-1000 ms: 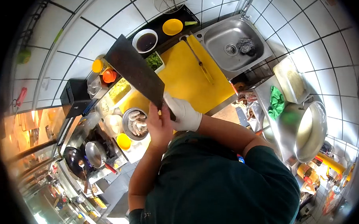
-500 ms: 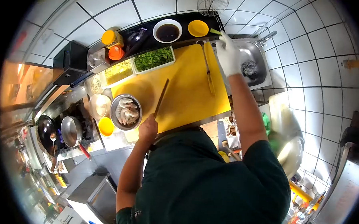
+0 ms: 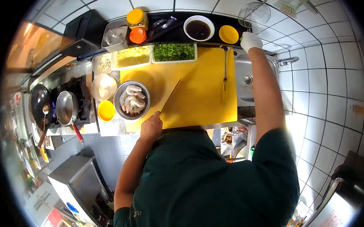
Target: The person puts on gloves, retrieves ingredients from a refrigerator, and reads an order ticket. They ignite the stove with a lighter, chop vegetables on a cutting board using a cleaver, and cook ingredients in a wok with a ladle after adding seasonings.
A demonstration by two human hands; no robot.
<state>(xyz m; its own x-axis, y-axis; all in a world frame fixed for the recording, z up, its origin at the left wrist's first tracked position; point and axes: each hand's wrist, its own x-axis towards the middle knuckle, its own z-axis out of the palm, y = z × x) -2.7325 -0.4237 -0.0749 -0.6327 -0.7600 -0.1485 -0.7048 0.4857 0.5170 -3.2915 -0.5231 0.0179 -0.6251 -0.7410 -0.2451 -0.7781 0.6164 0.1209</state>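
My left hand point(image 3: 151, 127) is closed around the handle of a knife point(image 3: 171, 95), its thin blade slanting up over the yellow cutting board point(image 3: 207, 84). Just left of that hand, a metal bowl point(image 3: 117, 95) holds several raw peeled shrimp point(image 3: 133, 100). My right hand point(image 3: 250, 41), in a white glove, reaches to the back ledge beyond the sink point(image 3: 241, 96), beside a small yellow bowl point(image 3: 229, 34). Its fingers look curled, and whatever they hold is hidden. A long thin utensil point(image 3: 225, 70) lies along the board's right side.
Trays of chopped greens point(image 3: 174, 52) and pale yellow pieces point(image 3: 131, 57) line the board's back edge. Behind stand a bowl of dark liquid point(image 3: 198, 29) and lidded jars point(image 3: 137, 18). At left, a pan point(image 3: 67, 107) and a wok point(image 3: 39, 101) sit by the stove.
The view has turned. My right hand moved from over the sink to the back ledge; the green piece at its fingers no longer shows. The dark clump over the drain is gone from sight.
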